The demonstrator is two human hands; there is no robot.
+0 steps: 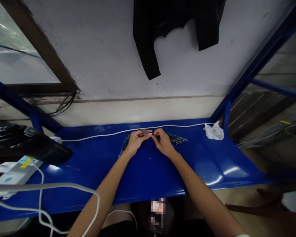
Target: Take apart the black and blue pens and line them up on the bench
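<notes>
My left hand [136,141] and my right hand [163,142] meet over the middle of the blue table [148,174]. A slim dark pen [145,131] runs between them, pinched by the fingers of both hands. Just right of my right hand lies a bundle of dark pens with blue ends [179,139]. More blue-and-dark pens [125,144] lie beside my left hand, partly covered by it. The fingers hide much of the held pen.
At the left lie a large black bottle [46,144] and a white power strip [16,174] with looping white cables [64,187]. A thin white cord [105,135] crosses the table's back. Crumpled white plastic [214,131] sits at the right, near the blue frame [226,118].
</notes>
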